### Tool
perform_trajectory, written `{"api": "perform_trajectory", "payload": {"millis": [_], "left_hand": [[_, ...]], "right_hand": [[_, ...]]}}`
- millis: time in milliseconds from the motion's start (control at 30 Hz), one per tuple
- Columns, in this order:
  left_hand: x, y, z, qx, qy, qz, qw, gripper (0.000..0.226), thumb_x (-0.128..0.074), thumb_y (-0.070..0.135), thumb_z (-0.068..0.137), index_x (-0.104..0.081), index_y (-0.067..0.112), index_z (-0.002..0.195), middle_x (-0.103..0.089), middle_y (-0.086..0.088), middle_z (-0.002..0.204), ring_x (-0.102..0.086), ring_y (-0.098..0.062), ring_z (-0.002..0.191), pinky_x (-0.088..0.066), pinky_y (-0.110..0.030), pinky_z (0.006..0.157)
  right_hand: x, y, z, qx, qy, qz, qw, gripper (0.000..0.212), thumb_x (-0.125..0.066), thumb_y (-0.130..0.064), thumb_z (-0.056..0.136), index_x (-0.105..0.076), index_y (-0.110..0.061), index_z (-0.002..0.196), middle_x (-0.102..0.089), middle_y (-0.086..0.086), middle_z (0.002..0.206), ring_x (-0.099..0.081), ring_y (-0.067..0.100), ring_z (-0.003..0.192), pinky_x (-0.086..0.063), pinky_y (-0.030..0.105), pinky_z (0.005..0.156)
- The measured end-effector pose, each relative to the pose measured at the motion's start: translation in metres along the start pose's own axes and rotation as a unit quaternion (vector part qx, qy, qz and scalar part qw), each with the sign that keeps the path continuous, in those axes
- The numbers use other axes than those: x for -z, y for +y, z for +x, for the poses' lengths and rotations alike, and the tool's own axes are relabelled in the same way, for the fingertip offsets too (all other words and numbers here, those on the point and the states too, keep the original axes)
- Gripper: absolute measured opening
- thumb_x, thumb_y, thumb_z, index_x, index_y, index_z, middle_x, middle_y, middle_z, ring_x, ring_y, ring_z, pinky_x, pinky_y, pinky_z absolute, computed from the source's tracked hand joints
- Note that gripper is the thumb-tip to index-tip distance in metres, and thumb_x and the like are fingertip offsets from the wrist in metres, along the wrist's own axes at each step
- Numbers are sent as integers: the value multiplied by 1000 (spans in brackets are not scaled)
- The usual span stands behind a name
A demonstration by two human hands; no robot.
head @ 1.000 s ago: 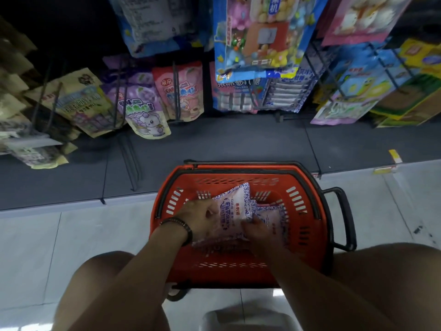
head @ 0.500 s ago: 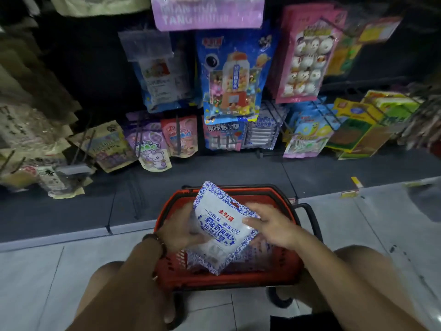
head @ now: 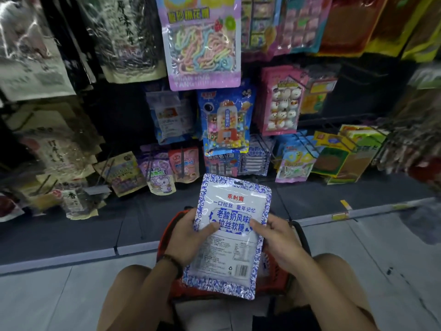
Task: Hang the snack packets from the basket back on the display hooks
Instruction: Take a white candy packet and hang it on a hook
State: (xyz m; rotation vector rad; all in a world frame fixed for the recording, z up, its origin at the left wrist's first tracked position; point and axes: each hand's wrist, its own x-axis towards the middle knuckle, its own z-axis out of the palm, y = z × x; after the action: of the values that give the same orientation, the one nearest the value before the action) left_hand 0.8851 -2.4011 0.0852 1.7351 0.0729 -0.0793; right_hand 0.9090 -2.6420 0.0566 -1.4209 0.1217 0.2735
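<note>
Left hand [head: 188, 237], right hand [head: 276, 237] (both gripping).

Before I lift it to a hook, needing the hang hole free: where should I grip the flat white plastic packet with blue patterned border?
Grip the packet probably by its side edges at mid-height, from either side, as the left hand and right hand do; it is upright, hang slot clear on top.

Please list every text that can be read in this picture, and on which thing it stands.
"乖刺猬": red, top of the white-blue packet.
"一口拉丝 童年记忆": same packet, just below.
"老酸奶风味 拉丝软糖": same packet, large blue letters.
"TANG": faint, foot of the purple packet.
"香": small packet, lower left.
Too small to read: the white-blue packet's fine print.
Too blurred to read: the other hanging packets.
</note>
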Motion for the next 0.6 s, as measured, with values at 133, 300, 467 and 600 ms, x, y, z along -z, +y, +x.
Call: {"api": "perform_trajectory", "payload": {"millis": [133,300,467,600], "left_hand": [[-8,8,-6,12,49,19,999,43,-80,27,89,-57,26,125,-70,13,124,-69,0,103,-57,-25,88],[-41,1,-37,-101,235,224,940,87,-89,42,64,-43,24,136,-43,4,132,-46,-18,123,-43,-38,106],[-73,0,-38,-75,89,89,989,74,-87,28,77,-42,42,134,-54,30,132,-55,8,123,-49,-17,98],[-66,5,-24,-46,181,-48,981,30,-69,13,98,-62,34,118,-75,18,107,-71,-1,100,-53,-13,76]], "right_hand": [[-3,-6,-4,29,27,-2,999,22,-73,-11,97,-75,-6,119,-81,10,115,-75,36,111,-59,53,99],[-19,-21,-8,71,68,-16,995,16,-75,-5,95,-78,-14,108,-83,1,105,-79,28,103,-65,39,87],[-43,-30,-19,118,-16,-103,988,18,-80,-15,93,-76,-19,110,-83,-1,104,-79,17,97,-61,35,87],[-41,-36,-21,114,-109,-169,973,17,-70,-23,102,-78,-32,114,-79,-8,116,-75,10,107,-62,33,91]]}}
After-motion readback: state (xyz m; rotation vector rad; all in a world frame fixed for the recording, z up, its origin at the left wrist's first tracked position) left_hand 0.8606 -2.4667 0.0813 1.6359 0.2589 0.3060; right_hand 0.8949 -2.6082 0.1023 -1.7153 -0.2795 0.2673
